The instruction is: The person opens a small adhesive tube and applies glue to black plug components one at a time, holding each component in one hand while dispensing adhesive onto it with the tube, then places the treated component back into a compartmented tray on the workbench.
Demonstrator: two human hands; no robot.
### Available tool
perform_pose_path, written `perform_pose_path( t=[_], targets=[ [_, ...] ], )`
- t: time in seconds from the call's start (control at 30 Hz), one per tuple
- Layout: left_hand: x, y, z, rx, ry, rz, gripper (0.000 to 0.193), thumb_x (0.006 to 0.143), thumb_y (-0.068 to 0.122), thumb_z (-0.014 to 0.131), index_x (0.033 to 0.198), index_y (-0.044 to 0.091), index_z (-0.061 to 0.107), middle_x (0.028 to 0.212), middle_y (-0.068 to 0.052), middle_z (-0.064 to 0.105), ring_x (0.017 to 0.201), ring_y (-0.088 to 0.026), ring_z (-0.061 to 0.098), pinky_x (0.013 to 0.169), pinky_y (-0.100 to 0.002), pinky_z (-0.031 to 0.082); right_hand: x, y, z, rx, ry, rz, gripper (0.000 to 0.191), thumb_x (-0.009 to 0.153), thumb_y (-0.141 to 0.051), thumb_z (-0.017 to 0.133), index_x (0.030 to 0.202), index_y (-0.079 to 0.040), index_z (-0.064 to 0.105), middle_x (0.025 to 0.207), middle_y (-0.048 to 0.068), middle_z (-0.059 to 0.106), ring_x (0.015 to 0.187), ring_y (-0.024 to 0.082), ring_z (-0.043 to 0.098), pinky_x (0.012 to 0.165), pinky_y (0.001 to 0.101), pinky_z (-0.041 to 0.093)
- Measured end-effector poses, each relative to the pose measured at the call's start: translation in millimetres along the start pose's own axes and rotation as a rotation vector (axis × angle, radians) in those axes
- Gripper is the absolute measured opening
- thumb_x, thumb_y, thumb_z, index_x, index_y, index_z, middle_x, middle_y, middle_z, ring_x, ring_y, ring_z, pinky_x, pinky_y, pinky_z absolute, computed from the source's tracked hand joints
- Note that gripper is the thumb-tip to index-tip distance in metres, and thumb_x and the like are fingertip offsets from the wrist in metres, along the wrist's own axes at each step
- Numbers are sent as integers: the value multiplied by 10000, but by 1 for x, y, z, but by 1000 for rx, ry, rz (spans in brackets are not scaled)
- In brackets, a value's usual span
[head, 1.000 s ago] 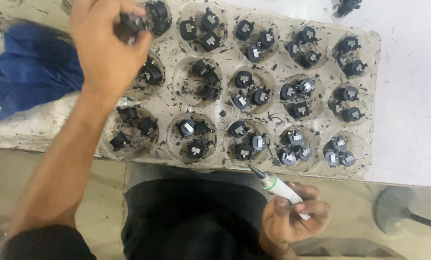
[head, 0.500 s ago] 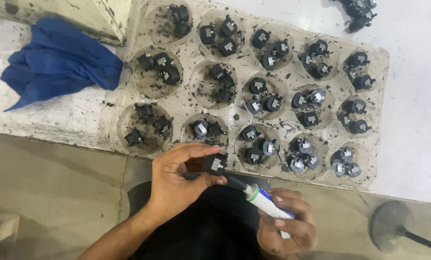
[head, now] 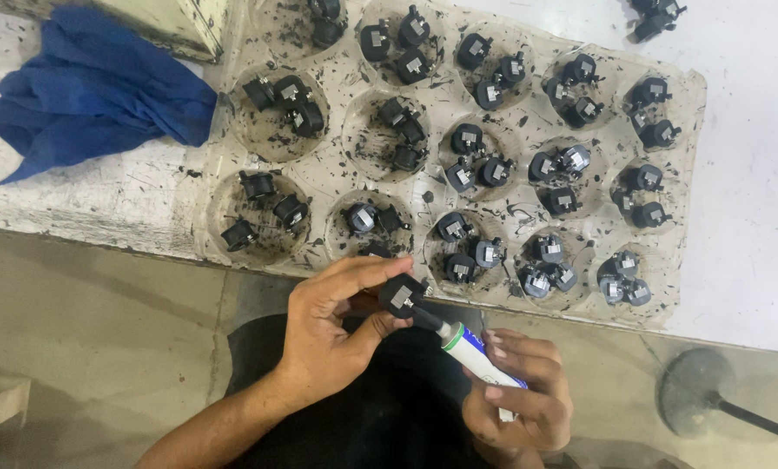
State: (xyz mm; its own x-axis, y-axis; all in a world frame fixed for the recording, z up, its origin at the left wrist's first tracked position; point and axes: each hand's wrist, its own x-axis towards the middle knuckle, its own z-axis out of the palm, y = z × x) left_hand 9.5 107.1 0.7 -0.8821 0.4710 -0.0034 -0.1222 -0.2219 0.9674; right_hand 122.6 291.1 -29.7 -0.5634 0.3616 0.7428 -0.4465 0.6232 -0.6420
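My left hand [head: 332,326] pinches a small black part [head: 401,295] with a metal tab, just in front of the tray's near edge. My right hand [head: 519,399] grips a white tube with a green band [head: 480,358], its dark nozzle touching the part. A clear plastic tray [head: 701,174] with round wells lies on the bench above, with two or three similar black parts in most wells.
A crumpled blue cloth [head: 93,95] lies on the white bench left of the tray. A few loose black parts [head: 654,16] lie at the top right. A round grey stand base [head: 697,399] sits on the floor at the lower right.
My left hand came down from the tray's top-left wells with a black part to meet the tube. The nozzle now touches the part.
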Motion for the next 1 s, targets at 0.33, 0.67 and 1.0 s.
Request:
perform_pose_path(
  t=[0.33, 0.67, 1.0],
  targets=[
    [1, -2, 1, -106, -41, -88, 541, 856, -202, 698, 1338, 40, 672, 1229, -78, 625, 1050, -142, 700, 915, -292, 680, 16, -2, -16, 2, -191, -56, 284, 668, 79, 760, 830, -68, 581, 946, 183, 659, 882, 352, 717, 776, 469, 700],
    [3, -3, 3, -127, -30, -75, 526, 871, -188, 709, 1352, 21, 662, 1209, -78, 629, 1041, -141, 697, 918, -296, 683, 15, 1, -18, 13, -175, -70, 306, 667, 71, 784, 835, -78, 577, 961, 174, 661, 895, 338, 722, 780, 450, 702],
    [1, -16, 9, -251, 13, -132, 538, 875, -169, 736, 1375, 7, 644, 1214, -100, 692, 1087, -137, 692, 947, -268, 626, 16, -3, -22, -47, -216, -74, 247, 752, 23, 778, 852, -78, 576, 967, 184, 646, 905, 328, 713, 787, 450, 697]
  ],
)
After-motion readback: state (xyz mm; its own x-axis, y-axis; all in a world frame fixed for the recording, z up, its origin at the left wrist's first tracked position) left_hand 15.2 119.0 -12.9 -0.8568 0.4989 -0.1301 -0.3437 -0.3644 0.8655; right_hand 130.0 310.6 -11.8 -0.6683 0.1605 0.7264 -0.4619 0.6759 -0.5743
